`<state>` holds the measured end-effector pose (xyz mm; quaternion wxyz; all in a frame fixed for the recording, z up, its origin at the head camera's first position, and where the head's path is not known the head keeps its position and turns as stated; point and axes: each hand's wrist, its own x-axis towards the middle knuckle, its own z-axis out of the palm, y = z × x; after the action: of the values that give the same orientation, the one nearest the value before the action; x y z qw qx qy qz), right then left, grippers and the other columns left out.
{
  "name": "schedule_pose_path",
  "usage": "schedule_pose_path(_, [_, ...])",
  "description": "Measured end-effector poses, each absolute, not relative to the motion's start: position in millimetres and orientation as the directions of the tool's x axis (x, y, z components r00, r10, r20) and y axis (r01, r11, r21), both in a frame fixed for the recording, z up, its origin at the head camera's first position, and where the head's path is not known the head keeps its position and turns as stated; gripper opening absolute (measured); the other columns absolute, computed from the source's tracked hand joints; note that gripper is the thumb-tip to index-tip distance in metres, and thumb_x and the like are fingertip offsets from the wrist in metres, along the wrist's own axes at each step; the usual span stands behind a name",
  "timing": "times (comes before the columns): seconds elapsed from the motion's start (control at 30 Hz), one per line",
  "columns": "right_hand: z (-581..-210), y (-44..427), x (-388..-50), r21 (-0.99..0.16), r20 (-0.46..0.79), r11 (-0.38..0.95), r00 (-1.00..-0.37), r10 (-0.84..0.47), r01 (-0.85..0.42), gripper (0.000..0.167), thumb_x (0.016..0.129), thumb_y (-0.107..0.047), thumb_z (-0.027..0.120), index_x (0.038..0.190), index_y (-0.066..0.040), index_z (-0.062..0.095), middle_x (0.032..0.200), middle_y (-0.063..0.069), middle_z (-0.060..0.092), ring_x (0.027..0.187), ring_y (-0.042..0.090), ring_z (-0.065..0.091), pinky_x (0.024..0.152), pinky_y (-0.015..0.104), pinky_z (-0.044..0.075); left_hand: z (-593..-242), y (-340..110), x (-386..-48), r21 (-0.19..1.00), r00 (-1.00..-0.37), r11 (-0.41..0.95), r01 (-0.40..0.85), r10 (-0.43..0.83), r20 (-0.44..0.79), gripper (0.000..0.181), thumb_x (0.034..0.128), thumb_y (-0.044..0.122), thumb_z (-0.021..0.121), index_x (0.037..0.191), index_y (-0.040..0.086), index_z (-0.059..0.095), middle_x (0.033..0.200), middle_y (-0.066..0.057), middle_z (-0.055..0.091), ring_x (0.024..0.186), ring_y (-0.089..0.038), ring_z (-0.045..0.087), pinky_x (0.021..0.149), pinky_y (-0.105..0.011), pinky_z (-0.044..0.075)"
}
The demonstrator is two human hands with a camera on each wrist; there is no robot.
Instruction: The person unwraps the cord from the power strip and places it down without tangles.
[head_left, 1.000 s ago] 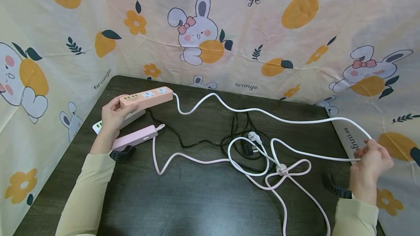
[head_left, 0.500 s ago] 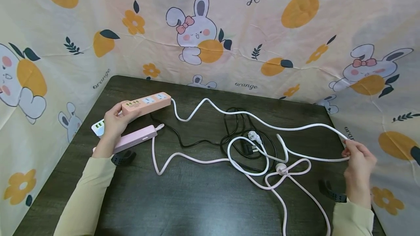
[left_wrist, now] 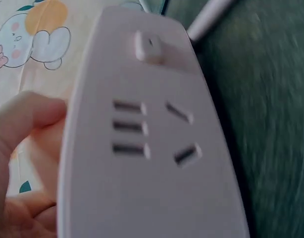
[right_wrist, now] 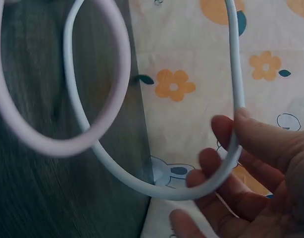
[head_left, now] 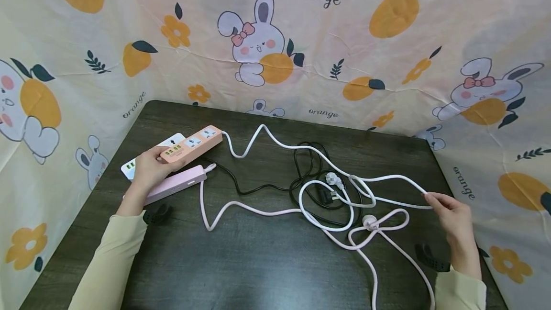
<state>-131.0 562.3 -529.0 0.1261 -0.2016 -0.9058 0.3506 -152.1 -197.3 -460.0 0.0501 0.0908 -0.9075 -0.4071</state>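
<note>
In the head view my left hand (head_left: 150,169) grips the near end of a peach power strip (head_left: 198,143), thumb on its side. A white power strip (head_left: 129,169) lies partly hidden behind that hand, and a pink power strip (head_left: 181,182) lies just below it. The pink strip's side with slots fills the left wrist view. Far to the right, my right hand (head_left: 454,221) pinches the peach strip's white cable (head_left: 387,177) between thumb and index finger. The cable bends round in a loop below the pinch in the right wrist view, touching other loosely curled fingers (right_wrist: 206,161).
A black cable (head_left: 267,186) lies tangled at mid-table under white loops, with a white plug (head_left: 332,179) and a black plug (head_left: 325,196) there. A pink cable (head_left: 254,210) runs to a bundled knot (head_left: 369,222). Printed cloth (head_left: 318,51) surrounds the dark table.
My right hand has moved left, so the white cable hangs slacker and its loop has shifted. My left hand has lowered the peach strip toward the table, baring more of the white strip.
</note>
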Motion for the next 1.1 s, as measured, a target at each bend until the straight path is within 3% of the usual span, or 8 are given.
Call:
schedule_pose_path(0.13, [-500.4, 536.3, -117.3, -0.56, 0.084, 0.796, -0.94, 0.332, 0.231, 0.038, 0.086, -0.048, 0.062, 0.103, -0.015, 0.072, 0.09, -0.008, 0.065, 0.081, 0.01, 0.051, 0.059, 0.031, 0.041, -464.3, -201.2, -148.9, 0.7, -0.986, 0.705, -0.117, -0.165, 0.002, 0.059, 0.0794, 0.03, 0.072, 0.119, -0.011, 0.054, 0.107, -0.029, 0.059, 0.091, -0.034, 0.052, 0.068, -0.032, 0.036])
schedule_pose_path(0.27, [-452.2, 486.2, -97.3, -0.382, 0.034, 0.917, -0.989, 0.141, 0.117, 0.033, 0.087, -0.033, 0.066, 0.094, -0.001, 0.072, 0.09, 0.018, 0.066, 0.083, 0.033, 0.058, 0.065, 0.05, 0.044, -466.8, -203.0, -146.0, 0.678, -0.987, 0.727, -0.111, -0.16, 0.01, 0.058, 0.0792, 0.029, 0.072, 0.118, -0.011, 0.055, 0.107, -0.03, 0.059, 0.089, -0.035, 0.053, 0.066, -0.032, 0.036])
schedule_pose_path(0.4, [-430.0, 456.1, -86.4, -0.26, -0.068, 0.966, -0.997, -0.033, -0.014, 0.02, 0.082, -0.017, 0.07, 0.086, 0.003, 0.072, 0.085, 0.021, 0.065, 0.081, 0.039, 0.058, 0.069, 0.051, 0.045, -466.4, -203.1, -144.0, 0.66, -0.986, 0.74, -0.129, -0.164, -0.009, 0.063, 0.0799, 0.033, 0.07, 0.121, -0.012, 0.054, 0.11, -0.031, 0.058, 0.091, -0.037, 0.054, 0.066, -0.033, 0.036])
schedule_pose_path(0.53, [-435.0, 447.7, -85.0, -0.256, -0.117, 0.965, -0.989, -0.085, -0.053, 0.012, 0.079, -0.01, 0.072, 0.082, 0.001, 0.072, 0.079, 0.013, 0.067, 0.071, 0.025, 0.057, 0.064, 0.043, 0.046, -465.7, -203.0, -144.8, 0.637, -0.987, 0.756, -0.152, -0.151, -0.056, 0.069, 0.081, 0.035, 0.069, 0.125, -0.014, 0.049, 0.119, -0.035, 0.053, 0.098, -0.041, 0.053, 0.07, -0.037, 0.039])
schedule_pose_path(0.63, [-441.3, 444.9, -84.5, -0.287, -0.132, 0.956, -0.986, -0.098, -0.056, 0.009, 0.077, -0.006, 0.072, 0.083, 0.001, 0.07, 0.076, 0.01, 0.067, 0.067, 0.019, 0.057, 0.061, 0.038, 0.046, -466.1, -203.4, -146.0, 0.62, -0.989, 0.77, -0.149, -0.128, -0.079, 0.069, 0.0818, 0.034, 0.068, 0.125, -0.016, 0.048, 0.117, -0.036, 0.053, 0.094, -0.039, 0.053, 0.068, -0.036, 0.039])
schedule_pose_path(0.87, [-437.3, 433.6, -81.8, -0.314, -0.144, 0.947, -0.982, -0.126, -0.075, 0.011, 0.077, 0.001, 0.068, 0.088, 0.004, 0.066, 0.075, 0.01, 0.066, 0.069, 0.025, 0.061, 0.062, 0.04, 0.047, -465.6, -203.9, -143.9, 0.623, -0.984, 0.762, -0.174, -0.111, -0.139, 0.075, 0.0841, 0.039, 0.066, 0.129, -0.016, 0.043, 0.116, -0.035, 0.053, 0.09, -0.034, 0.051, 0.064, -0.031, 0.037])
schedule_pose_path(0.97, [-426.9, 423.7, -80.6, -0.284, -0.119, 0.955, -0.986, -0.12, -0.082, 0.013, 0.079, 0.0, 0.065, 0.09, 0.007, 0.065, 0.076, 0.012, 0.065, 0.071, 0.028, 0.061, 0.064, 0.045, 0.048, -459.4, -203.5, -140.3, 0.63, -0.989, 0.762, -0.149, -0.101, -0.112, 0.064, 0.0865, 0.043, 0.062, 0.119, -0.013, 0.056, 0.098, -0.031, 0.059, 0.079, -0.031, 0.05, 0.059, -0.031, 0.035])
schedule_pose_path(1.1, [-401.0, 395.6, -80.1, -0.264, -0.034, 0.961, -0.996, -0.088, -0.075, 0.025, 0.085, -0.006, 0.062, 0.103, 0.012, 0.06, 0.087, 0.023, 0.062, 0.079, 0.037, 0.059, 0.067, 0.052, 0.046, -439.6, -192.1, -132.5, 0.622, -0.992, 0.779, -0.079, -0.123, 0.028, 0.055, 0.0894, 0.036, 0.059, 0.112, -0.014, 0.058, 0.097, -0.031, 0.06, 0.084, -0.041, 0.056, 0.066, -0.045, 0.045])
